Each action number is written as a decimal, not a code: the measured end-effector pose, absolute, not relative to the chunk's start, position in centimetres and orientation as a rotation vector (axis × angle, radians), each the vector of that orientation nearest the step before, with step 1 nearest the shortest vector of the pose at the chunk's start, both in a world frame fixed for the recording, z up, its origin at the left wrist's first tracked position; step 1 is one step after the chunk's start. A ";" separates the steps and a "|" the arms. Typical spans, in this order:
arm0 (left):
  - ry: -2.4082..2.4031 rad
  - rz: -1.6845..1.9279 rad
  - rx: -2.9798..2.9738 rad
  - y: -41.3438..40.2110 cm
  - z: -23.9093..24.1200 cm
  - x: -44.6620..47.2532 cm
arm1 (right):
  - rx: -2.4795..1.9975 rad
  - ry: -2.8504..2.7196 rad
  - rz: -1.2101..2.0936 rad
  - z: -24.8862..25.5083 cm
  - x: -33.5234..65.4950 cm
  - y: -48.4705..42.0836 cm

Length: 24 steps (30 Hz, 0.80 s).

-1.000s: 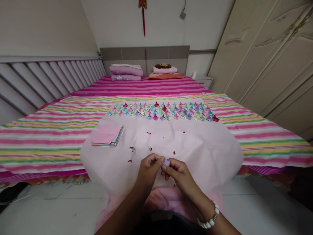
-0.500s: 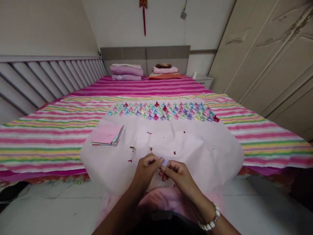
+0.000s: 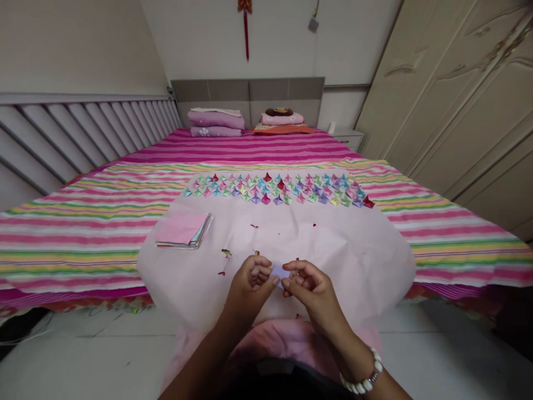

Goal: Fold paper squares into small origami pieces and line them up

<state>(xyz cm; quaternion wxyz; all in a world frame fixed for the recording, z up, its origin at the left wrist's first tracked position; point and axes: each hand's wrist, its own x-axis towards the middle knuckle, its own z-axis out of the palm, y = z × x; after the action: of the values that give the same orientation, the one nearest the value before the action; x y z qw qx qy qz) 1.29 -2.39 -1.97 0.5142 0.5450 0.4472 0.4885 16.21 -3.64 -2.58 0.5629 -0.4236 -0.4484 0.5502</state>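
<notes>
My left hand [image 3: 250, 284] and my right hand [image 3: 308, 288] meet over the near part of a pale pink sheet [image 3: 350, 250] spread on the bed. Both pinch a small lilac folded paper piece [image 3: 278, 271] between thumbs and fingertips. A white bead bracelet [image 3: 363, 382] is on my right wrist. A stack of coloured paper squares [image 3: 183, 229], pink on top, lies to the left. Several small folded paper shapes [image 3: 275, 189] in many colours lie in rows along the far edge of the sheet.
Tiny paper scraps [image 3: 226, 254] dot the sheet near my hands. The bed has a striped pink cover [image 3: 83, 222], with pillows [image 3: 214, 120] at the headboard. A slatted wall panel [image 3: 62, 144] runs on the left, wardrobe doors [image 3: 458, 100] on the right, pale floor below.
Both hands have moved slightly up and away over the sheet, and the fingers have shifted on the lilac piece, which shows more between them now.
</notes>
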 end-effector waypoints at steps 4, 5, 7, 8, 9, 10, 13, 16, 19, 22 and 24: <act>1.089 1.165 1.404 -2.6 -1.9 1.2 | -0.984 -1.045 1.324 -2.7 16.3 -3.7; 1.084 1.150 1.393 -2.6 -1.8 1.2 | -0.984 -1.042 1.331 -2.7 16.3 -3.7; 1.067 1.116 1.357 -2.6 -1.8 1.2 | -0.982 -1.036 1.354 -2.6 16.4 -3.8; 1.058 1.102 1.343 -2.6 -1.8 1.2 | -0.982 -1.034 1.366 -2.6 16.4 -3.8; 1.048 1.090 1.334 -2.6 -1.9 1.2 | -0.982 -1.032 1.376 -2.5 16.4 -3.8; 1.037 1.081 1.329 -2.6 -2.0 1.1 | -0.982 -1.030 1.385 -2.5 16.4 -3.8; 1.017 1.078 1.332 -2.5 -2.3 1.1 | -0.976 -1.012 1.400 -2.3 16.4 -3.7; 1.006 1.084 1.318 -2.4 -2.4 1.1 | -0.953 -0.989 1.425 -2.3 16.4 -3.6; 0.958 1.043 1.250 -2.3 -2.4 1.2 | -0.929 -0.976 1.459 -2.4 16.4 -3.5; 0.898 1.020 1.179 -2.3 -2.2 1.2 | -0.902 -0.983 1.503 -2.7 16.4 -3.4; 0.886 1.025 1.172 -2.4 -2.0 1.3 | -0.896 -1.001 1.526 -2.7 16.5 -3.3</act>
<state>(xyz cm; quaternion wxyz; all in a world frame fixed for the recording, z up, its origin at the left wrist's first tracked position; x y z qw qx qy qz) 1.25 -2.43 -2.04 0.6249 0.5106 0.3862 0.4469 16.47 -3.29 -2.75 0.5264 -0.3748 -0.4187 0.6381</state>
